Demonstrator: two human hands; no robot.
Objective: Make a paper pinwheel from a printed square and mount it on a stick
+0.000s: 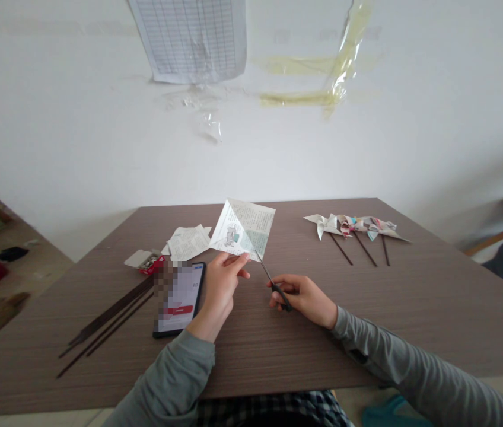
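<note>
My left hand [223, 283] pinches the lower edge of a square sheet of printed paper [251, 222], holding it up above the table. A diagonal crease runs across the sheet, and a small drawing is printed on its left part. In my right hand [305, 296] is a pair of scissors [273, 284] with black handles. Their blades point up and left and meet the paper's lower right corner, close to my left fingertips. Whether the blades are apart there is too small to tell.
Left on the table [344, 344] lie a stack of paper squares [188, 243], an open box of small pins [147, 261], several dark sticks [109, 317] and a phone [182, 299]. Paper pinwheels [327, 225] on sticks lie at the back right. A wall [100, 130] stands behind.
</note>
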